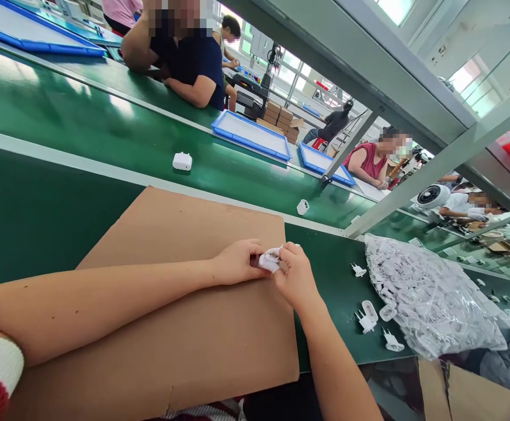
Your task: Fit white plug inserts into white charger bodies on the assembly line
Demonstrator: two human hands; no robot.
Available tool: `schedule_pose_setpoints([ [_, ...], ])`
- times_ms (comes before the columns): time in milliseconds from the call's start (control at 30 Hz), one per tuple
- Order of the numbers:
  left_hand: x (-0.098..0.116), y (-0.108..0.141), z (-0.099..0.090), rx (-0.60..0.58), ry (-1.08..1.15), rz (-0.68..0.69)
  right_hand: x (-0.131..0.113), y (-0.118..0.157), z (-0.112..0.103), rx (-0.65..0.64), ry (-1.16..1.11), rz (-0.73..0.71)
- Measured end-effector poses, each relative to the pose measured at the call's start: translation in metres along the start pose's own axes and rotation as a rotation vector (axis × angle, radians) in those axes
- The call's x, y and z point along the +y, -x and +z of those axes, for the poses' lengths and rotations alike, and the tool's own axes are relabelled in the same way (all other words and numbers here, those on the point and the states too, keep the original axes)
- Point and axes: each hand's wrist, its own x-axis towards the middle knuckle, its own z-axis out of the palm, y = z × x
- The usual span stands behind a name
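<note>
Over the right part of a brown cardboard sheet (pixel 219 339), both hands meet at a small white plastic charger part (pixel 269 261). My left hand (pixel 236 262) pinches it from the left with thumb and fingers. Closed around its other end is my right hand (pixel 297 278), fingers bent over the top. The fingers cover much of the part, so its exact shape is partly hidden. To the right on the green table lie loose white plug pieces (pixel 367 318) with pins and an oval white shell (pixel 387 313).
A clear plastic bag (pixel 434 292) full of white parts lies at the right. White chargers (pixel 182 162) sit on the green conveyor belt (pixel 118 126) ahead. Blue-rimmed trays (pixel 251 135) line its far side, where several people work. A metal post (pixel 412 175) slants at right.
</note>
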Motion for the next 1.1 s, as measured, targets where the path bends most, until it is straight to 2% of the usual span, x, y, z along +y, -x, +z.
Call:
schedule_pose_setpoints([
  [133,-0.003,-0.001,0.001,0.028,-0.017,-0.047,-0.003,-0.006,-0.004,-0.019,0.163,0.0],
  [233,-0.003,0.0,0.003,0.041,-0.038,-0.055,-0.007,-0.002,-0.001,0.009,0.167,0.037],
  [367,0.0,0.003,0.007,0.039,-0.027,-0.045,-0.005,0.005,0.01,0.075,-0.104,0.161],
  [467,0.0,-0.004,0.002,0.008,0.03,-0.073,0.019,0.002,0.008,0.198,-0.289,0.271],
  [533,-0.001,-0.018,-0.011,0.058,0.023,-0.127,0.045,0.0,-0.005,0.365,-0.193,0.406],
  [600,-0.005,-0.037,-0.031,0.179,-0.09,-0.194,0.074,0.002,-0.024,0.487,0.04,0.618],
  [700,-0.016,-0.07,-0.068,0.371,-0.324,-0.298,0.113,0.012,-0.049,0.457,0.248,0.951],
  [767,-0.027,-0.087,-0.092,0.436,-0.428,-0.358,0.13,0.021,-0.058,0.414,0.209,1.037],
  [867,-0.042,-0.103,-0.116,0.436,-0.508,-0.453,0.142,0.032,-0.06,0.397,0.091,1.014],
  [933,-0.047,-0.108,-0.121,0.436,-0.537,-0.544,0.145,0.034,-0.057,0.415,0.0,0.971],
  [1000,-0.046,-0.111,-0.116,0.57,-0.608,-0.57,0.146,0.031,-0.053,0.449,-0.114,0.922],
  [1033,-0.044,-0.112,-0.111,0.677,-0.661,-0.524,0.146,0.029,-0.049,0.464,-0.185,0.897],
  [1100,-0.039,-0.117,-0.096,0.848,-0.76,-0.324,0.144,0.021,-0.042,0.473,-0.353,0.849],
])
